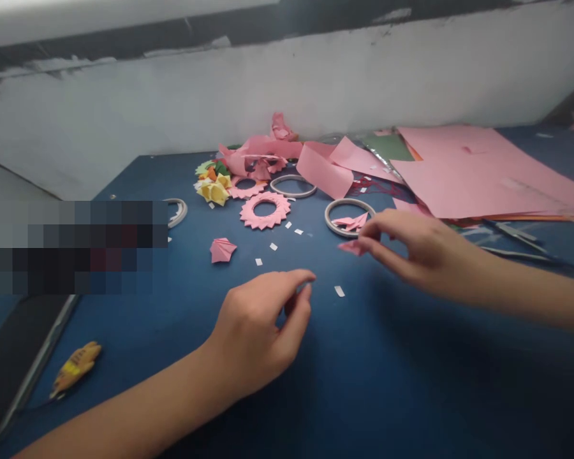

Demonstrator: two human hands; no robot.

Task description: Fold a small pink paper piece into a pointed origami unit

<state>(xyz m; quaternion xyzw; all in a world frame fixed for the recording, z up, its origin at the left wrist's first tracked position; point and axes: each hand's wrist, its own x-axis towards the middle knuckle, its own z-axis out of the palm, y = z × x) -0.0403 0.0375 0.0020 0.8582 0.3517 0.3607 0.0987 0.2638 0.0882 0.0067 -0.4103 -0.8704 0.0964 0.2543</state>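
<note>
My right hand point(411, 248) reaches left over the blue table point(363, 382) and pinches a small folded pink paper piece point(351, 247) between thumb and fingertips. It is just in front of a tape ring point(349, 217) that holds more pink folded pieces. My left hand point(263, 325) hovers near the middle of the table with thumb and forefinger pinched together; whether something tiny sits between them I cannot tell. A folded pink fan shape point(222, 250) lies to its upper left, and a pink paper wreath point(265, 210) lies farther back.
Small white paper bits point(339, 291) are scattered about. Pink paper sheets point(473, 169) and scissors point(516, 242) lie at the right. Yellow and green folded pieces point(213, 185), another tape ring point(293, 185) and pink scraps sit at the back. A dark phone point(14, 363) and an orange wrapper point(76, 368) lie at left.
</note>
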